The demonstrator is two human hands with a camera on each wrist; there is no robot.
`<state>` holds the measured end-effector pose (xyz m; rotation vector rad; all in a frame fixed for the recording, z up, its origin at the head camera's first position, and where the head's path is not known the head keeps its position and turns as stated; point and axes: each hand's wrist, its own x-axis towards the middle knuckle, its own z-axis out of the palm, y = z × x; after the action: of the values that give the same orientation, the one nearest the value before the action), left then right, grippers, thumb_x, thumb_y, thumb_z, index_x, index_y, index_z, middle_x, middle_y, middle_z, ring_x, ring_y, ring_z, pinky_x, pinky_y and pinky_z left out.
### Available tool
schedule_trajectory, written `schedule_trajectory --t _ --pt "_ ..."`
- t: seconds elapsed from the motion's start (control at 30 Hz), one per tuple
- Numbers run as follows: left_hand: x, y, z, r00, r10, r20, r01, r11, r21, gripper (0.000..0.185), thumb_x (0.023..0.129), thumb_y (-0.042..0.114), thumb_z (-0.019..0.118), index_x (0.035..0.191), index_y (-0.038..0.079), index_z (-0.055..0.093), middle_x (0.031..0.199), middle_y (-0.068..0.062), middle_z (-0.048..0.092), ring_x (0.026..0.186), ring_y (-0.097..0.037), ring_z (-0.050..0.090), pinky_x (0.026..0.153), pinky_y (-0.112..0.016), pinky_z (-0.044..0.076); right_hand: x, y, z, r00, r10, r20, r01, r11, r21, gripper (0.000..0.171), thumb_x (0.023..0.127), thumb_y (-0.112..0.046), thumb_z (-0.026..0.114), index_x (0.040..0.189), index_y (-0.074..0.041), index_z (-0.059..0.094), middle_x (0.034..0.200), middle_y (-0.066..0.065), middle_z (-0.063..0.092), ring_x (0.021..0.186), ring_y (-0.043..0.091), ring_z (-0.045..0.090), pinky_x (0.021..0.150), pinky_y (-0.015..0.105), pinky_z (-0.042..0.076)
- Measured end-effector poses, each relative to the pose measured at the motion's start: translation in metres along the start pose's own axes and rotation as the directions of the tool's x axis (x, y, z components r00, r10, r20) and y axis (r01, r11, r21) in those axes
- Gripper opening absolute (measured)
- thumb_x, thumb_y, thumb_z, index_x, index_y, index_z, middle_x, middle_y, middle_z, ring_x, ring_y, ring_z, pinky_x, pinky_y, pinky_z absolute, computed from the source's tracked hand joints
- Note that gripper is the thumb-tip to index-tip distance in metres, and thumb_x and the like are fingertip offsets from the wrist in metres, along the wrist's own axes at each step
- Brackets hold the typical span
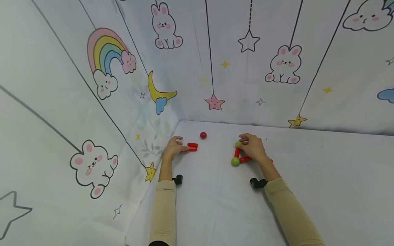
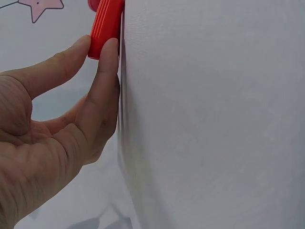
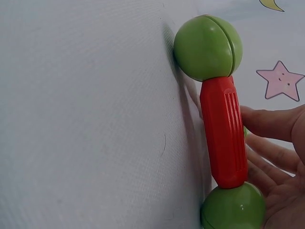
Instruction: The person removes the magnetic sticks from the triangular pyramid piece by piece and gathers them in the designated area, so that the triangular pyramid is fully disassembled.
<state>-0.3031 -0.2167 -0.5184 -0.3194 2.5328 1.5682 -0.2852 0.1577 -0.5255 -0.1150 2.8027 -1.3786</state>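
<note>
pinching the end of the nearer red rod (image 1: pixel 193 149), the left hand (image 1: pixel 173 147) has a narrow grip. the second red rod (image 1: pixel 193 145) lies just beside it, and the red ball (image 1: pixel 203 135) is near, on the white table (image 1: pixel 212 205). the right hand (image 1: pixel 253 147) holds the far green ball (image 1: pixel 238 144), joined by the red link (image 1: pixel 237 152) to the near green ball (image 1: pixel 235 161).
</note>
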Motion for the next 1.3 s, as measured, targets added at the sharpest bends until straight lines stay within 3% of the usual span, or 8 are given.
schedule_trajectory --t 0.87,1.13,1.3 --pt "0.002 -0.001 0.002 0.999 0.022 -0.029 -0.024 0.998 -0.06 0.071 0.086 -0.002 0.082 0.149 0.001 0.049 0.138 -0.025 0.052 0.12 -0.037 0.054 0.103 -0.045 0.053 0.001 0.003 0.002 1.0 -0.009 0.006 0.009 1.0 -0.003 0.051 0.097 -0.019 0.075 0.143 -0.003 0.059 0.129 0.017 0.07 0.122 0.035 0.067 0.106 0.054 0.049" --pt "-0.005 0.001 0.001 0.999 -0.03 -0.028 0.025 0.99 -0.14 0.073 0.089 0.0 0.08 0.152 0.003 0.044 0.144 -0.024 0.046 0.117 -0.037 0.061 0.095 -0.038 0.058 -0.006 -0.004 -0.007 1.0 -0.021 -0.001 0.021 1.0 -0.005 0.052 0.097 -0.024 0.074 0.144 -0.006 0.058 0.136 0.018 0.067 0.129 0.038 0.061 0.11 0.059 0.044" --pt "-0.011 0.004 -0.003 0.997 -0.005 -0.075 -0.005 0.991 -0.133 0.07 0.09 0.003 0.079 0.151 0.004 0.044 0.143 -0.025 0.047 0.111 -0.036 0.064 0.093 -0.039 0.059 -0.013 -0.012 -0.016 0.997 -0.074 -0.034 0.074 0.997 0.009 0.05 0.096 -0.019 0.076 0.142 -0.008 0.06 0.137 0.017 0.067 0.127 0.039 0.062 0.111 0.059 0.042"
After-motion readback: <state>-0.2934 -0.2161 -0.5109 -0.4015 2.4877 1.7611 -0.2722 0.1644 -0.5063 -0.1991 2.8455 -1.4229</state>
